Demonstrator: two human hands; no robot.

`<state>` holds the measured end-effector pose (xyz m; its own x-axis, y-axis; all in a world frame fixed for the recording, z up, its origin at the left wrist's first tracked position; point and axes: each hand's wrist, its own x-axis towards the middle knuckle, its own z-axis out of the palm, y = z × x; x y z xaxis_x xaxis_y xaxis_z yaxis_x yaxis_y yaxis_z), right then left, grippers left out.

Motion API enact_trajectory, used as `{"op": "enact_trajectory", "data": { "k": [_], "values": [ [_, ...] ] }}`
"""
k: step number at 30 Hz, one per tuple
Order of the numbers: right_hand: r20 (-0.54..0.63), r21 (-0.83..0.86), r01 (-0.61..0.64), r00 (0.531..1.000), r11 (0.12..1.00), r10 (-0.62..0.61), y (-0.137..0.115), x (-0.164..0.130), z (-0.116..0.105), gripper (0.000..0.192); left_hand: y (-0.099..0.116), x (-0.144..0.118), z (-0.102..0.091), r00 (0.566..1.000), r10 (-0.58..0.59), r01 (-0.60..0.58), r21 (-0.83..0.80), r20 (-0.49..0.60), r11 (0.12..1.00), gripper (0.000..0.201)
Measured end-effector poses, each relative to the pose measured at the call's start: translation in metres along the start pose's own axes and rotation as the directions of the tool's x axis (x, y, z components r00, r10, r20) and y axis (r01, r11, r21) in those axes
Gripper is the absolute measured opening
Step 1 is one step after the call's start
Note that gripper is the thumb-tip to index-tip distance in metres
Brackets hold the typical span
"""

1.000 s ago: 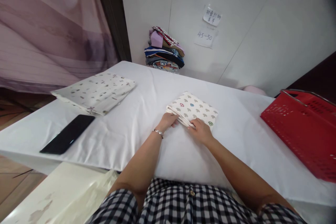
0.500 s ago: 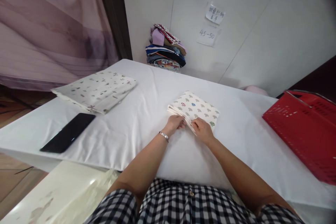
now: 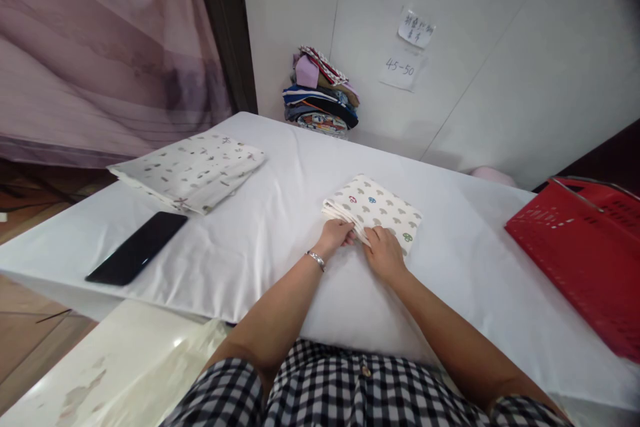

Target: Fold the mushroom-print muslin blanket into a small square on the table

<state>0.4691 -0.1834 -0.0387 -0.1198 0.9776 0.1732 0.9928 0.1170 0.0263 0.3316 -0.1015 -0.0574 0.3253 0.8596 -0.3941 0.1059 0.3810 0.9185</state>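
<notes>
A folded cream cloth point(image 3: 383, 203) printed with grey, red, blue and green mushroom shapes lies in front of me on the white-covered table point(image 3: 280, 247). Its layered edge faces my body. My left hand point(image 3: 338, 235), with a silver bracelet at the wrist, pinches that edge near its middle. Just to the right, my right hand point(image 3: 385, 252) also grips the edge, fingers on top of the cloth and thumb side hidden. The two hands are close together but apart.
At the table's left lies another folded patterned cloth point(image 3: 195, 170), with a black tablet-like slab point(image 3: 137, 248) nearer me. A red plastic basket point(image 3: 580, 260) stands at the right. Beyond the far edge is a stack of folded fabrics point(image 3: 323, 93) against the wall.
My right hand has shifted slightly left along the cloth's near edge, its fingers now lying more over the top. My left hand keeps its hold. The whole view has moved a little.
</notes>
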Motion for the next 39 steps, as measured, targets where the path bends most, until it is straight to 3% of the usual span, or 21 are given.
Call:
{"op": "enact_trajectory", "data": {
  "k": [5, 8, 22, 30, 35, 39],
  "values": [
    [-0.029, 0.085, -0.001, 1.000, 0.996, 0.003, 0.009, 0.003, 0.003, 0.023, 0.004, 0.003, -0.015, 0.989, 0.126, -0.124, 0.027, -0.081, 0.992, 0.024],
    [0.006, 0.160, -0.051, 0.999, 0.986, 0.050, 0.013, 0.006, 0.003, 0.029, 0.004, 0.006, -0.021, 0.989, 0.104, -0.102, 0.022, -0.105, 0.995, 0.026],
    [0.030, 0.146, -0.128, 0.992, 0.981, 0.125, -0.001, 0.024, 0.002, 0.024, 0.008, 0.000, -0.022, 0.997, 0.078, -0.076, 0.115, -0.009, 0.990, 0.021],
    [0.016, 0.089, -0.102, 0.995, 0.991, 0.101, -0.005, 0.026, 0.001, 0.020, 0.007, -0.002, -0.025, 0.985, 0.069, -0.081, 0.065, 0.161, 0.995, 0.008],
    [0.020, 0.054, -0.075, 0.997, 0.996, 0.074, -0.005, 0.026, 0.002, 0.024, 0.008, -0.002, -0.021, 0.999, 0.017, -0.022, 0.117, 0.036, 0.993, 0.013],
    [0.062, 0.039, -0.068, 0.996, 0.997, 0.066, -0.006, 0.029, 0.001, 0.021, 0.011, -0.004, -0.018, 1.000, 0.005, -0.007, 0.125, 0.014, 0.992, 0.011]
  ]
}}
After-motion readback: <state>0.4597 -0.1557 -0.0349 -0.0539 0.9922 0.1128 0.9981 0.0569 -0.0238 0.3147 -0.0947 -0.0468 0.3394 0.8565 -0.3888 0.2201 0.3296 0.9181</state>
